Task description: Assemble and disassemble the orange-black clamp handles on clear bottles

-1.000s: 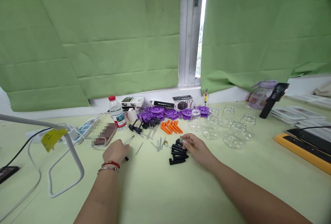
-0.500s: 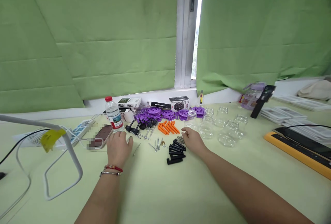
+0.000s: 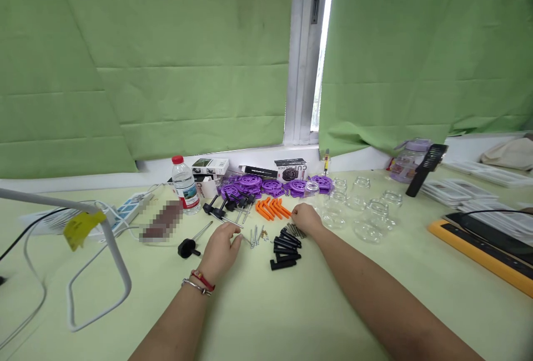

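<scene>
pale yellow-green tabletop (image 3: 245, 316) here, creased green blinds (image 3: 200, 94) hanging behind; left hand (image 3: 221, 245) half-curled beside slim metal screws (image 3: 255, 237), right hand (image 3: 307, 217) bunched at smooth orange angled pieces (image 3: 272, 208), can't tell if either grips anything, openwork purple discs (image 3: 272, 187) beyond.

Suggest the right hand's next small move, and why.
I'd probably pinch the rightmost orange piece with the right hand: its fingertips are right at that piece's end, though whether they already grip it isn't clear. The left hand is off by the silver rods, so it shouldn't get in the way.
</scene>
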### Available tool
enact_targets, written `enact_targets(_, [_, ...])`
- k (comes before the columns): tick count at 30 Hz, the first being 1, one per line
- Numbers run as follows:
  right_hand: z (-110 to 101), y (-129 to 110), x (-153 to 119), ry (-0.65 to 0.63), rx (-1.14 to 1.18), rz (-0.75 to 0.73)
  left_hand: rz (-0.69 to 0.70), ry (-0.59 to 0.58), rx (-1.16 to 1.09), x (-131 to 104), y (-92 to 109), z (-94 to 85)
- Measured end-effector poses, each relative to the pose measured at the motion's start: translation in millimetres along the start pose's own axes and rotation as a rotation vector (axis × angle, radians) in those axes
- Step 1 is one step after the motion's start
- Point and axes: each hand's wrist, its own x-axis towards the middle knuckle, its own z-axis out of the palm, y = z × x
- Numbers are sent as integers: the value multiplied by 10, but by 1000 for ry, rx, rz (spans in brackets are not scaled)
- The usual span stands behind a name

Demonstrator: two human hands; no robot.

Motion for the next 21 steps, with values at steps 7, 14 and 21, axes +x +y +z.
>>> enact_targets(7, [-151,-212,-343,82,111,-155,-192,133,-278,30,-6,4])
enact_targets(14, [23,-716,-1011,15,212,-581,-382,-74,-986,-20,237,45])
enact_targets(21, [162,-754,-1048,19,186,-585,-441,-97,-1050,-16,259,60])
